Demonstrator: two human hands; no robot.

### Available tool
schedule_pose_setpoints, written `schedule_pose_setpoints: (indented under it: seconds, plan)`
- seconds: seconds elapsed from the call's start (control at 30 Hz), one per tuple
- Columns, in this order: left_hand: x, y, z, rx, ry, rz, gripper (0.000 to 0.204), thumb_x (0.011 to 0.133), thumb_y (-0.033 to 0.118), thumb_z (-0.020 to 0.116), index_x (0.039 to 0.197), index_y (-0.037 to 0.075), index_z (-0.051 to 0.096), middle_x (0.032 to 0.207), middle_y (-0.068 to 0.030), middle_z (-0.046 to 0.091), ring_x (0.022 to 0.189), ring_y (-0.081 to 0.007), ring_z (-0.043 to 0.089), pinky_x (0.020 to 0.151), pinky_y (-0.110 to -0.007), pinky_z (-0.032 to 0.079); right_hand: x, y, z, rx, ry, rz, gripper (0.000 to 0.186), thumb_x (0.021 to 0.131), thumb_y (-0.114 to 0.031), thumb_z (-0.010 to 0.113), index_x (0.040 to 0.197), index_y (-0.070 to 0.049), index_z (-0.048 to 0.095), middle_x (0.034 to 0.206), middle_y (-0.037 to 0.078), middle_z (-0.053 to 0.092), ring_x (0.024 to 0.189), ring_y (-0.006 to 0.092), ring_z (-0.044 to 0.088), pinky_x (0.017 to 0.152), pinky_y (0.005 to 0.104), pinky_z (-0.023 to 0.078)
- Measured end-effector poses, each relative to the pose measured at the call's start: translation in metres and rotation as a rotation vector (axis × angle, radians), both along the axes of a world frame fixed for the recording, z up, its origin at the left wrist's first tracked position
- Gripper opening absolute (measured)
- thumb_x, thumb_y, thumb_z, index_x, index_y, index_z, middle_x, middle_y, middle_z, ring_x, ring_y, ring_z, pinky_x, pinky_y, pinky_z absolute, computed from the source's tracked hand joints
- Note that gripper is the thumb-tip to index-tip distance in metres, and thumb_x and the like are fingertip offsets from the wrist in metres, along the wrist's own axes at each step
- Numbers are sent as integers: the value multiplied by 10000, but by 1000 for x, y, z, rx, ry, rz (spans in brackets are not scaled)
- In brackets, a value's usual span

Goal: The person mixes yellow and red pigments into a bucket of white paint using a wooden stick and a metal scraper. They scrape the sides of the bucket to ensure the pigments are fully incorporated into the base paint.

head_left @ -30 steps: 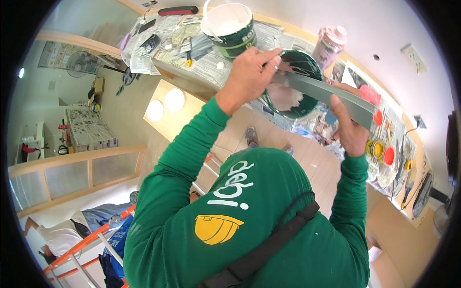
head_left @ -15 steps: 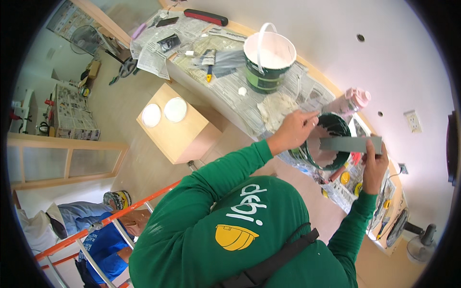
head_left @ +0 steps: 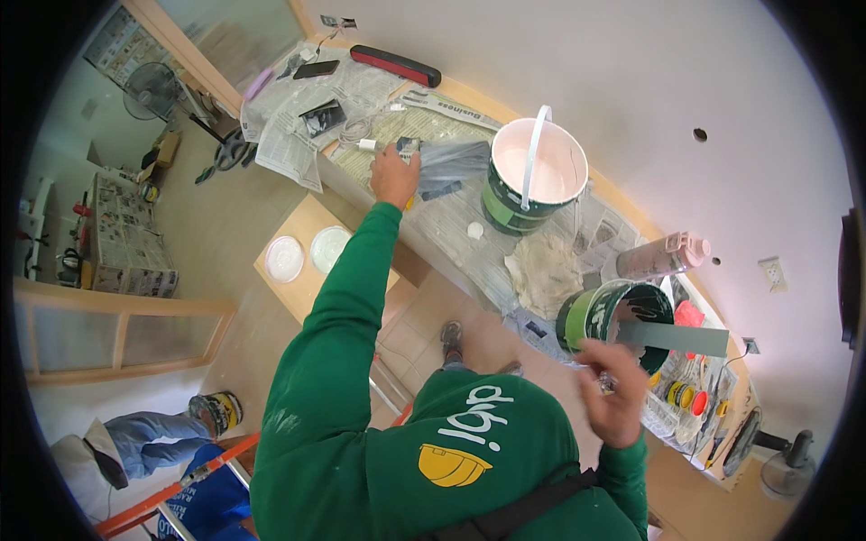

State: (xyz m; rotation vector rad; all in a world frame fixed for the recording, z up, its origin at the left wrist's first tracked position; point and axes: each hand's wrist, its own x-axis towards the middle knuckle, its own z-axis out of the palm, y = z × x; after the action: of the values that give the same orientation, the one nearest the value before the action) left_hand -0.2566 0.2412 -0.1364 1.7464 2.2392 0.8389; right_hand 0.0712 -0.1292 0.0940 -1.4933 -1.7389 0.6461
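My left hand (head_left: 395, 176) is closed over a paintbrush on the newspaper-covered counter. The brush's bristle end (head_left: 409, 144) and a bit of its yellow handle show around the fingers. My right hand (head_left: 615, 397), slightly blurred, hangs just in front of a dark green paint bucket (head_left: 577, 322) with its fingers loosely bent and apart, holding nothing I can see. A flat grey strip (head_left: 690, 340) leans in that tilted-looking bucket, its end sticking out over the rim. Farther left stands a larger green bucket (head_left: 505, 206) with pale pink paint and a raised white handle.
A crumpled cloth (head_left: 545, 275) and a pink bottle (head_left: 663, 256) lie near the buckets. Round white lids (head_left: 284, 259) sit on a wooden box below the counter. An orange ladder (head_left: 185, 487) and another person (head_left: 158, 437) are at lower left.
My right hand has let go of the grey strip, which stays in the bucket. My left hand has left the bucket's rim and reached left along the counter to the paintbrush.
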Motion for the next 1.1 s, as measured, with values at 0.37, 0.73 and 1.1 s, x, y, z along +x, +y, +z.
schedule_pose_setpoints:
  seconds: [0.37,0.73,1.1]
  plan:
    - [-14,57,-43,-197,86,-124,683,892,527,790,1291,-11,655,1269,-282,692,1248,-435,648,1045,-545,537,-36,22,-52,-266,-93,-3,290,950,-152,781,1222,-56,760,929,130,752,782,311,710,704,398,568]
    - [-76,151,-149,-317,-369,-365,768,886,479,822,1382,-87,667,1110,-267,789,887,-383,757,821,-474,567,-43,7,-106,-342,-168,61,353,959,-344,721,1204,-90,720,1014,203,749,991,425,726,864,544,562]
    - [-59,3,11,187,-557,-283,470,1121,286,619,1522,44,586,1327,-252,680,1145,-366,689,964,-461,579,-11,-15,-106,-338,113,-45,434,958,-399,726,1235,-65,721,1039,212,761,1016,435,729,899,541,555]
